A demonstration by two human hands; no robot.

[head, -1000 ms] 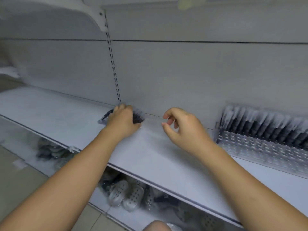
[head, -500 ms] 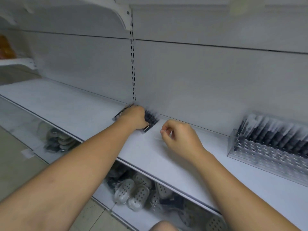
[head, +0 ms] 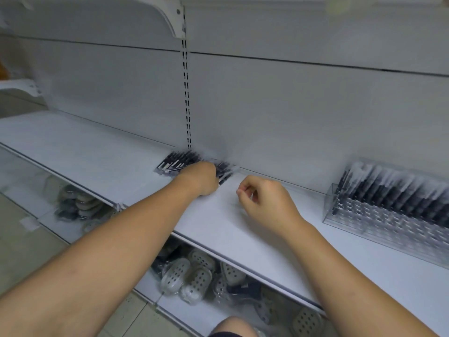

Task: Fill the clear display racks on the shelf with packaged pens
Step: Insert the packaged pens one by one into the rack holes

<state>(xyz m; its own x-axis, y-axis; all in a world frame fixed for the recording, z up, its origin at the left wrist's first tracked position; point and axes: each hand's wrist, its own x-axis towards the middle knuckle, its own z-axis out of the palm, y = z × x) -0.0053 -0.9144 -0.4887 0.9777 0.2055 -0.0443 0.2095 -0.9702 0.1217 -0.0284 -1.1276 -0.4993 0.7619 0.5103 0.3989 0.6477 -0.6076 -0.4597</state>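
Partly done, by the look of it; on the right of the shelf (head: pixel 243 229), a clear display rack (head: pixel 379 222) already packed with upright packaged pens (head: pixel 393 188), no free slot visible in the part in view, though cut off by the frame edge; at the back of the shelf, against the wall under the slotted upright (head: pixel 186 93), a loose pile (head: pixel 176 161) of more pens lying flat, not yet racked; left hand (head: pixel 201 178) down on that pile, fingers curled into it, tips hidden, probably gathering a handful; right hand (head: pixel 264 198) just beside, clear of the pile, fingers curled in, thumb tip against forefinger, nothing seen pinched; both hands well apart from the rack; no second rack in sight, so hard to tell where the pile belongs; likely left: lifting those pens and slotting them upright; below, perforated plastic items (head: pixel 194 276) on the lower shelf.
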